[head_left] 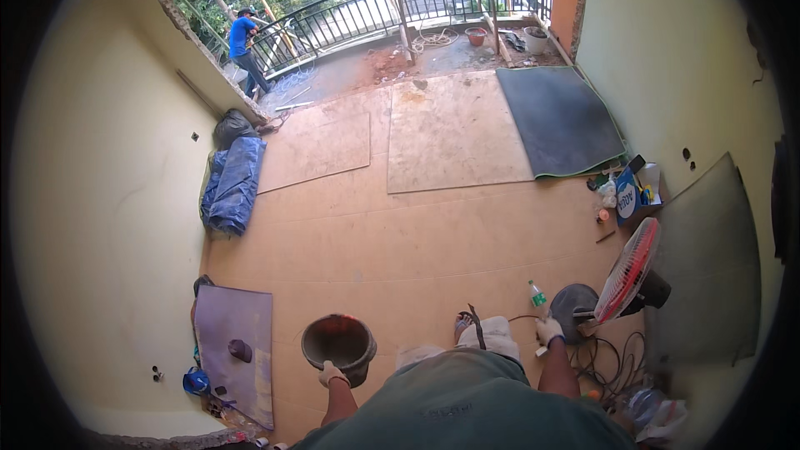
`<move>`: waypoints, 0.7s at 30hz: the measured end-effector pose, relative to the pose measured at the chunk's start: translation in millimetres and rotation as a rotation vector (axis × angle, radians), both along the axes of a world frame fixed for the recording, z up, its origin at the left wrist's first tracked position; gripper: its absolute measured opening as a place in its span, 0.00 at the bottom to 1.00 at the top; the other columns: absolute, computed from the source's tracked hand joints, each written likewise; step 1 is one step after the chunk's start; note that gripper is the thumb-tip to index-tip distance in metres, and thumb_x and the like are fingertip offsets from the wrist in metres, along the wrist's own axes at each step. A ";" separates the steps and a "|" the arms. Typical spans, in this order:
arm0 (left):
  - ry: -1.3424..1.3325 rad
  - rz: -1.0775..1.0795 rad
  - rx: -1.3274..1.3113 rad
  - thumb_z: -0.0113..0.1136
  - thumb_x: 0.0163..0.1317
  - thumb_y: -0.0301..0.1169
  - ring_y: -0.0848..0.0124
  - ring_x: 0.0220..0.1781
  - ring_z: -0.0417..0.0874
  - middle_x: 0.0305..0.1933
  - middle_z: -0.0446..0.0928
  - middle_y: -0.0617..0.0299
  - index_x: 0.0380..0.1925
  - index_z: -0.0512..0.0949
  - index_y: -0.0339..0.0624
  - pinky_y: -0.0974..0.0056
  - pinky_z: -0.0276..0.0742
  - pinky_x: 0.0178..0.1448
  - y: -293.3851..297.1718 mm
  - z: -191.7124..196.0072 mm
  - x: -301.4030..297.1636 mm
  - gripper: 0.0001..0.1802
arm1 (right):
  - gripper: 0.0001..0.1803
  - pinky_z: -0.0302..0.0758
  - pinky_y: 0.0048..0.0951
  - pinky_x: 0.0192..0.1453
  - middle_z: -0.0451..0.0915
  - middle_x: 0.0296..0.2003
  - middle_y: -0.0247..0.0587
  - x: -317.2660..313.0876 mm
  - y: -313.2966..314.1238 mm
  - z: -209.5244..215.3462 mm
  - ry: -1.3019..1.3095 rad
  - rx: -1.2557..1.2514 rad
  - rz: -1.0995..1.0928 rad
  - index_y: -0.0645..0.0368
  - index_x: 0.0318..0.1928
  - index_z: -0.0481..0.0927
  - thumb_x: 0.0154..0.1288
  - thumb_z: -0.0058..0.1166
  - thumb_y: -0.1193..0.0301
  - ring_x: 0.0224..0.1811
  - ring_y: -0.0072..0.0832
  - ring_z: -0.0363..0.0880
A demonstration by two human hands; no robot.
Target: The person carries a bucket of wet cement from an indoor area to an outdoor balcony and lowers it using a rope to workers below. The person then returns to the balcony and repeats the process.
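My left hand (331, 374), in a pale glove, grips the near rim of a dark, dirt-caked bucket (360, 367). The bucket tilts so that its mouth shows, and its inside looks grey with a reddish patch at the far edge. Out to the right, my gloved right hand (549, 332) is closed beside the round dark base (573, 310) of a fan. A dark cord (522, 317) runs up to that hand, and a small white block (541, 352) lies just below it; what the fingers hold is too small to make out.
The pink-and-white fan (631, 271) stands tilted at right, above coiled black cable (612, 362). A green-labelled bottle (537, 293) is near its base. Blue tarp (236, 183) lies by the left wall. Boards (458, 133) and a dark mat (558, 121) cover the far floor. Someone in blue (242, 42) stands at the balcony railing.
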State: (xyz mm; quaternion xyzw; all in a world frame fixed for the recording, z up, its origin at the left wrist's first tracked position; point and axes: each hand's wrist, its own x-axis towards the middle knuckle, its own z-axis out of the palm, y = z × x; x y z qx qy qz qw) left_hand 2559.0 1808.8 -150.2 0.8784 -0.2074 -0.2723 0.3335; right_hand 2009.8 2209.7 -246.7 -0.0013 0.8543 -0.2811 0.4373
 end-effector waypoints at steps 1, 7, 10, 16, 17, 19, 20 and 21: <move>-0.006 -0.055 -0.007 0.66 0.67 0.40 0.47 0.48 0.91 0.54 0.87 0.37 0.55 0.82 0.20 0.48 0.87 0.52 -35.6 6.8 -35.6 0.29 | 0.25 0.84 0.45 0.36 0.86 0.28 0.47 -57.7 -81.7 49.1 0.111 -0.178 0.004 0.66 0.38 0.85 0.79 0.54 0.53 0.28 0.36 0.86; 0.206 -0.195 -0.105 0.70 0.68 0.44 0.49 0.50 0.91 0.53 0.87 0.39 0.54 0.82 0.19 0.48 0.87 0.54 -246.3 -24.2 -210.1 0.31 | 0.18 0.81 0.39 0.53 0.90 0.38 0.51 -329.8 -448.9 250.8 0.652 -0.434 0.441 0.64 0.50 0.86 0.80 0.57 0.59 0.44 0.39 0.89; 0.144 -0.219 -0.091 0.72 0.68 0.43 0.51 0.50 0.91 0.52 0.87 0.40 0.55 0.81 0.20 0.50 0.88 0.53 -340.0 -55.0 -289.6 0.31 | 0.15 0.82 0.35 0.50 0.91 0.42 0.47 -419.3 -532.5 252.6 0.477 -0.687 0.271 0.64 0.57 0.85 0.79 0.58 0.68 0.45 0.33 0.89; 0.166 -0.182 0.161 0.68 0.66 0.36 0.62 0.22 0.80 0.40 0.86 0.50 0.57 0.81 0.31 0.55 0.72 0.24 -530.3 -63.6 -529.2 0.25 | 0.21 0.84 0.47 0.60 0.90 0.51 0.57 -495.9 -375.5 61.8 0.053 0.456 0.230 0.67 0.56 0.86 0.75 0.57 0.61 0.54 0.48 0.90; 0.135 -0.162 0.132 0.68 0.66 0.36 0.63 0.21 0.79 0.38 0.84 0.53 0.54 0.80 0.33 0.55 0.70 0.23 -560.3 -43.6 -530.1 0.22 | 0.19 0.85 0.50 0.56 0.91 0.47 0.56 -464.7 -405.4 77.2 -0.287 0.538 -0.050 0.66 0.52 0.87 0.77 0.55 0.62 0.50 0.47 0.91; 0.207 -0.187 0.127 0.68 0.66 0.35 0.66 0.20 0.76 0.33 0.80 0.57 0.47 0.79 0.37 0.56 0.65 0.22 -626.7 -37.9 -592.6 0.16 | 0.15 0.86 0.49 0.52 0.91 0.45 0.51 -443.1 -385.0 102.1 -0.367 0.566 0.287 0.63 0.49 0.88 0.77 0.53 0.67 0.47 0.45 0.91; 0.225 -0.177 0.118 0.68 0.66 0.35 0.67 0.20 0.75 0.32 0.79 0.58 0.46 0.79 0.38 0.57 0.64 0.21 -666.4 -41.1 -624.5 0.15 | 0.13 0.85 0.48 0.52 0.91 0.46 0.48 -434.4 -384.9 121.7 -0.147 0.560 0.911 0.61 0.49 0.88 0.75 0.54 0.70 0.46 0.44 0.91; 0.249 -0.176 0.118 0.68 0.65 0.35 0.67 0.20 0.74 0.32 0.79 0.59 0.44 0.78 0.40 0.57 0.62 0.21 -701.6 -49.7 -652.2 0.13 | 0.12 0.85 0.48 0.51 0.90 0.44 0.48 -432.5 -399.7 123.7 -0.115 0.533 1.026 0.61 0.49 0.88 0.75 0.54 0.70 0.45 0.44 0.90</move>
